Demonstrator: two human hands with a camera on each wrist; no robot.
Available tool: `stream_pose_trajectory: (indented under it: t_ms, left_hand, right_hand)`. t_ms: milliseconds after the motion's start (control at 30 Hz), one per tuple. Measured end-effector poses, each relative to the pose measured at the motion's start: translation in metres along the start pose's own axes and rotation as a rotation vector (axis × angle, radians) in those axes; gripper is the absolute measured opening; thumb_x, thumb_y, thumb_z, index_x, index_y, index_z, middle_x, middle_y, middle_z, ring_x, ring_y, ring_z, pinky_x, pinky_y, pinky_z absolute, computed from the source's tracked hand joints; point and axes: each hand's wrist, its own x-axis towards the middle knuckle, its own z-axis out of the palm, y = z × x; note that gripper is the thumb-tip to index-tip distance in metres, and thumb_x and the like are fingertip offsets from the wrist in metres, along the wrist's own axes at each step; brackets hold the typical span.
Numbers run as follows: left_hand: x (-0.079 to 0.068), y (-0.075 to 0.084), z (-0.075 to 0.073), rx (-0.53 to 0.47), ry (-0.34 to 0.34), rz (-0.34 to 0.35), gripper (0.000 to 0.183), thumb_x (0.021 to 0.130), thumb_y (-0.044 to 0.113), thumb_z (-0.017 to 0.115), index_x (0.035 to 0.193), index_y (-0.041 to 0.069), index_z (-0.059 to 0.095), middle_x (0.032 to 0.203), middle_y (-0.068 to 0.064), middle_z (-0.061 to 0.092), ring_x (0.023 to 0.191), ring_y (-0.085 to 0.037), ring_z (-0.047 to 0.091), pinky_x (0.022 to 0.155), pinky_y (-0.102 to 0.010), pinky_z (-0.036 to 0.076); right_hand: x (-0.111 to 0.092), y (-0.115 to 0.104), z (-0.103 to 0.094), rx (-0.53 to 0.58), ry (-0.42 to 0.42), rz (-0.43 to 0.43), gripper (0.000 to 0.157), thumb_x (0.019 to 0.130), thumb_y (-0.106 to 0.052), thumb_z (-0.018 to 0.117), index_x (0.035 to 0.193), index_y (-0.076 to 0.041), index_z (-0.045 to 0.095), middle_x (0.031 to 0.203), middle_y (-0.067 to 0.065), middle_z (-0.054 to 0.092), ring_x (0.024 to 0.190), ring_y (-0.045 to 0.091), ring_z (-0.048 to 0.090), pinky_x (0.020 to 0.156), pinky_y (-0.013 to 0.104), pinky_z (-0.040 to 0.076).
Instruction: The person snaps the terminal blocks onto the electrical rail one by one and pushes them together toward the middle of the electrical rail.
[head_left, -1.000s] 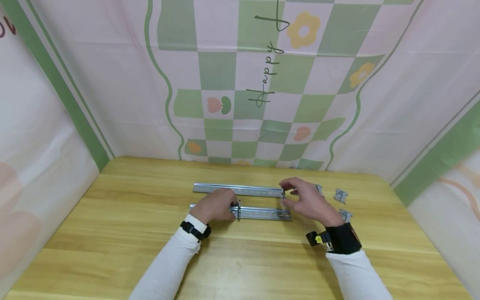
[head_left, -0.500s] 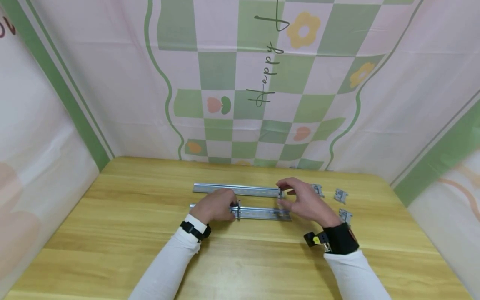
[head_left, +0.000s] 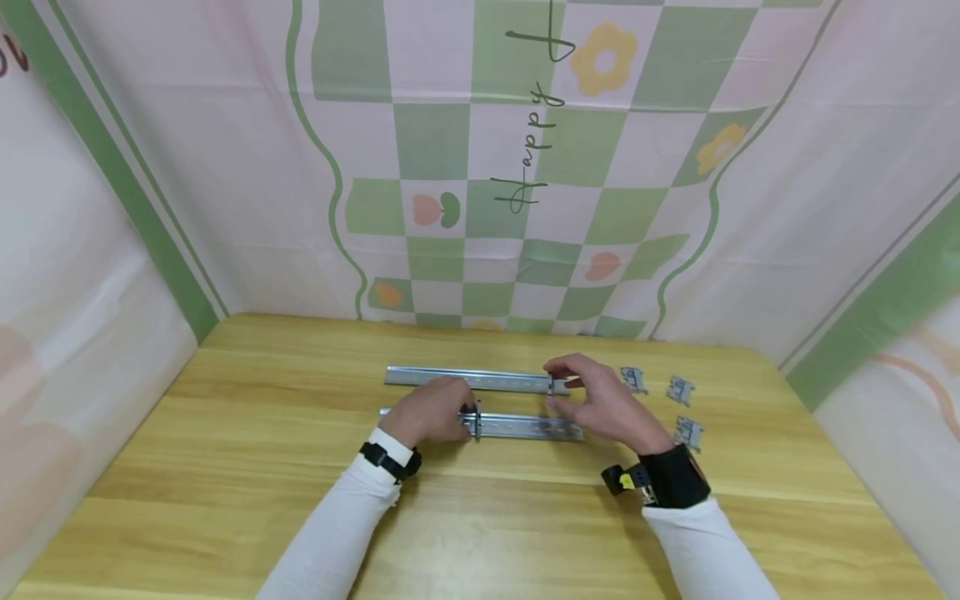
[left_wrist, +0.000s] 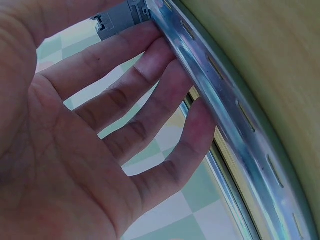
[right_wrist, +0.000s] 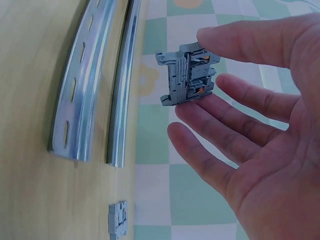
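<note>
In the head view, my left hand [head_left: 431, 412] is at the near slotted metal DIN rail [head_left: 528, 427], beside a grey terminal block [head_left: 477, 421] standing on it. The left wrist view has the fingertips against the rail [left_wrist: 220, 95], with thumb and index finger about the block [left_wrist: 122, 21]; the thumb's tip is out of frame. My right hand [head_left: 606, 404] pinches a second grey terminal block [right_wrist: 189, 75] between thumb and fingers. From the head camera, this block appears over the far DIN rail [head_left: 465, 379], near its right end; whether they touch I cannot tell.
Three loose terminal blocks lie right of the rails: one behind the right hand [head_left: 633, 380], one farther right [head_left: 681, 390], one nearer [head_left: 689, 432]. A wooden table [head_left: 495, 533] bears everything. A printed cloth [head_left: 435, 142] hangs behind its back edge.
My right hand has shifted a little to the left with its terminal block, inward from the far rail's right end. The left hand and both rails keep their places.
</note>
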Motion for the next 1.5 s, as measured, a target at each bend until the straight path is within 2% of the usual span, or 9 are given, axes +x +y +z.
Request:
stream_pose_trajectory:
  t_ms: [200, 500, 833, 1300, 1500]
  left_hand:
    - [0.000, 0.000, -0.001, 0.003, -0.004, 0.012, 0.011, 0.069, 0.022, 0.075, 0.073, 0.020, 0.065, 0.080, 0.008, 0.058, 0.067, -0.011, 0.050, 0.058, -0.025, 0.043]
    - [0.001, -0.001, 0.000, 0.009, -0.005, 0.045, 0.011, 0.068, 0.019, 0.074, 0.071, 0.020, 0.063, 0.075, 0.009, 0.058, 0.064, -0.011, 0.049, 0.056, -0.025, 0.042]
    - [0.001, 0.000, -0.001, 0.017, -0.009, 0.069, 0.011, 0.068, 0.018, 0.074, 0.072, 0.018, 0.064, 0.072, 0.010, 0.057, 0.065, -0.011, 0.048, 0.057, -0.024, 0.042]
    - [0.000, 0.004, -0.001, -0.020, -0.033, 0.085, 0.012, 0.068, 0.018, 0.075, 0.072, 0.017, 0.064, 0.070, 0.009, 0.058, 0.061, -0.010, 0.050, 0.054, -0.022, 0.043]
    - [0.002, 0.003, 0.001, -0.030, -0.045, 0.080, 0.013, 0.069, 0.020, 0.076, 0.071, 0.019, 0.064, 0.068, 0.010, 0.058, 0.057, -0.009, 0.050, 0.052, -0.023, 0.042]
  right_hand:
    - [0.003, -0.004, 0.006, 0.043, 0.001, -0.038, 0.045, 0.079, -0.013, 0.068, 0.121, -0.011, 0.051, 0.117, 0.010, 0.056, 0.106, 0.023, 0.053, 0.088, 0.037, 0.044]
    - [0.003, -0.007, 0.016, 0.020, -0.020, -0.024, 0.047, 0.080, -0.015, 0.068, 0.123, -0.007, 0.051, 0.118, 0.009, 0.055, 0.107, 0.026, 0.053, 0.088, 0.038, 0.044]
    - [0.006, -0.008, 0.025, 0.064, -0.028, -0.058, 0.046, 0.079, -0.015, 0.068, 0.121, -0.014, 0.051, 0.119, 0.009, 0.054, 0.108, 0.021, 0.053, 0.090, 0.037, 0.043]
    - [0.006, -0.009, 0.033, 0.087, -0.062, -0.052, 0.046, 0.082, -0.025, 0.067, 0.123, -0.009, 0.050, 0.119, 0.009, 0.054, 0.109, 0.023, 0.053, 0.091, 0.035, 0.041]
    - [0.007, -0.010, 0.036, 0.093, -0.079, -0.055, 0.048, 0.082, -0.021, 0.066, 0.124, -0.006, 0.049, 0.120, 0.009, 0.054, 0.109, 0.023, 0.052, 0.092, 0.035, 0.041]
